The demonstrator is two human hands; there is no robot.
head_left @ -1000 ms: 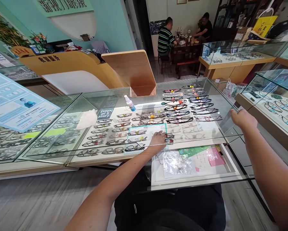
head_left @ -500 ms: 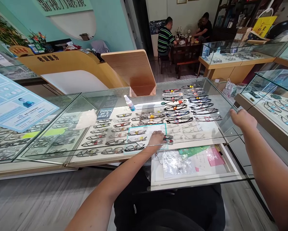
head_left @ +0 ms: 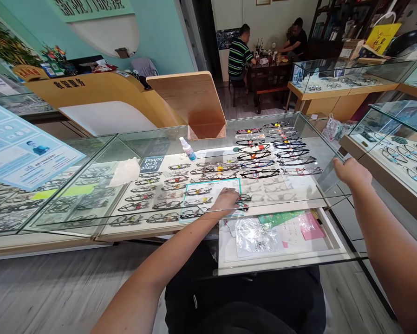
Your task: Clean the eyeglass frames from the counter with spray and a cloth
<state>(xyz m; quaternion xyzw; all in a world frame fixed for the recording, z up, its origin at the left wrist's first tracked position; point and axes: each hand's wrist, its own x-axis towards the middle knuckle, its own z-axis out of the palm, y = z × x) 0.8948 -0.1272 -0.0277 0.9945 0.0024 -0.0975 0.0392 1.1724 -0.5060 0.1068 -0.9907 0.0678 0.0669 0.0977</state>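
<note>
My left hand [head_left: 227,199] reaches in at the near side of the glass display case [head_left: 153,134], just above a pulled-out drawer [head_left: 278,264]. Its fingers are closed on a pair of eyeglasses [head_left: 244,198], partly hidden by the hand. A teal-bordered sheet [head_left: 211,191] lies under that hand, with several frames at its left. Rows of dark eyeglasses [head_left: 260,173] fill the case beyond. At the case's right end, my right hand [head_left: 353,172] is curled over the glass edge, fingertips partly hidden.
On the glass top stand a spray bottle [head_left: 187,148] and a wooden stand [head_left: 194,102], with a white cloth [head_left: 125,172] to the left. The drawer holds plastic sleeves and papers [head_left: 257,236]. Another showcase [head_left: 403,153] is at the right. People sit at a far table [head_left: 269,69].
My left hand has shifted slightly right, with the eyeglasses at its fingers moving a little. My right hand stays in place.
</note>
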